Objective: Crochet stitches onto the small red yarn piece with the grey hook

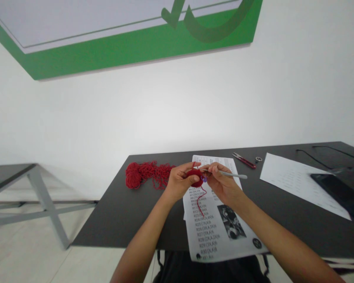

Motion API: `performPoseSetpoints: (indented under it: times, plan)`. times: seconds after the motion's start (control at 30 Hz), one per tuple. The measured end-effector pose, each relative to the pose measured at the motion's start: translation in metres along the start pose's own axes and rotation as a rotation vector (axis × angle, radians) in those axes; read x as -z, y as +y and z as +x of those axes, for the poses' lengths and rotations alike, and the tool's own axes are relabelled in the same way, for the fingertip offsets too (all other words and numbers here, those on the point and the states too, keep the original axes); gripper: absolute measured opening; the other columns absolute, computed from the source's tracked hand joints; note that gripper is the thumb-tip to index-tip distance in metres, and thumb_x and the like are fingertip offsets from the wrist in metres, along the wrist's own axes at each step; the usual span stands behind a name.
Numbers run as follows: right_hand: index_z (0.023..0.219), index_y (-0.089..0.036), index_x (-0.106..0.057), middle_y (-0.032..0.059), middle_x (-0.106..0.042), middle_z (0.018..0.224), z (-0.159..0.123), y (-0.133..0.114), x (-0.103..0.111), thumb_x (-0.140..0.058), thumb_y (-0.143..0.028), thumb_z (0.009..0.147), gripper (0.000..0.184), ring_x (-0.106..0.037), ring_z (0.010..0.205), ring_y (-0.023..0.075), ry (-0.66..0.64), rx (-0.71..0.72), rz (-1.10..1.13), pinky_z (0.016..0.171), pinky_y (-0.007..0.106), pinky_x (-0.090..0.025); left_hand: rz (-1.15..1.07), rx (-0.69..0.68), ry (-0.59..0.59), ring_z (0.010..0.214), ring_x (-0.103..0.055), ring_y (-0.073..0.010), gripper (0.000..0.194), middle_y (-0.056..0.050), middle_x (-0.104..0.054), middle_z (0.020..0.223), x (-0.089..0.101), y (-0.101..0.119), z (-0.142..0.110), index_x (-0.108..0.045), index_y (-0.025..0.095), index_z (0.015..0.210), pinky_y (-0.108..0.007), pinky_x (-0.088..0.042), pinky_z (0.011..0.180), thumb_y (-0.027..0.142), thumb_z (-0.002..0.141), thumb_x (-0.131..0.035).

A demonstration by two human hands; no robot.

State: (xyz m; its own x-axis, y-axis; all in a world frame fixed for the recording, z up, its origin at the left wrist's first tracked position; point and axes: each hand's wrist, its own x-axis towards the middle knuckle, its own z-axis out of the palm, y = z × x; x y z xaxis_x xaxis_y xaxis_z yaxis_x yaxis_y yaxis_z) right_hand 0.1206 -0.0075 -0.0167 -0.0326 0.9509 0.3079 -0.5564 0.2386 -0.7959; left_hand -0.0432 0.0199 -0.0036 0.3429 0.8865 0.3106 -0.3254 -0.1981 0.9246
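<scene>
Between my hands is a small round piece of red crochet (197,179), with a purple stitch marker (204,179) at its right edge. My left hand (181,179) pinches the piece, and a strand of red yarn runs over its raised index finger. In my right hand (221,181) is a crochet hook (233,174) with a grey handle, its tip at the upper edge of the piece. A loose yarn tail (201,198) hangs down over the printed pattern sheet (205,236). Left of my hands lies a ball of red yarn (133,176) with a tangle of loose strands.
Red-handled thread snips (244,160) and a small ring (258,159) lie at the back right of the dark table (118,216). Farther right are a white sheet (286,177), a black phone (336,192) and glasses (315,158). A second table (11,177) stands at the left.
</scene>
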Motion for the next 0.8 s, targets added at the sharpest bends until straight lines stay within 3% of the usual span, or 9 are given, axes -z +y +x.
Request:
performPoseSetpoints:
  times: [0.2, 0.43, 0.8]
  plan:
    - [0.088, -0.024, -0.072, 0.003, -0.079, 0.093, 0.004, 0.009, 0.011, -0.08, -0.046, 0.081, 0.024, -0.071, 0.085, 0.0188, 0.079, 0.086, -0.22, 0.081, 0.035, -0.057, 0.203, -0.038, 0.126, 0.075, -0.069, -0.0187, 0.059, -0.008, -0.08, 0.091, 0.0, -0.004, 0.001, -0.077, 0.014, 0.117, -0.03, -0.055, 0.073, 0.035, 0.064, -0.092]
    - [0.086, -0.024, -0.071, 0.003, -0.079, 0.085, -0.001, -0.002, 0.005, -0.076, -0.047, 0.085, 0.024, -0.071, 0.078, 0.0195, 0.189, 0.209, -0.385, 0.072, 0.033, -0.056, 0.162, 0.029, 0.116, 0.069, -0.068, -0.0172, 0.064, -0.008, -0.08, 0.088, -0.003, -0.004, 0.0, -0.075, 0.014, 0.121, -0.028, -0.055, 0.069, 0.036, 0.063, -0.092]
    - [0.085, -0.025, -0.069, 0.0033, -0.077, 0.085, -0.004, -0.013, 0.003, -0.068, -0.046, 0.091, 0.022, -0.071, 0.079, 0.0213, 0.115, 0.328, -0.571, 0.072, 0.034, -0.055, 0.196, 0.012, 0.115, 0.07, -0.069, -0.0178, 0.065, -0.007, -0.08, 0.087, -0.003, -0.006, -0.001, -0.075, 0.014, 0.122, -0.028, -0.055, 0.069, 0.036, 0.063, -0.092]
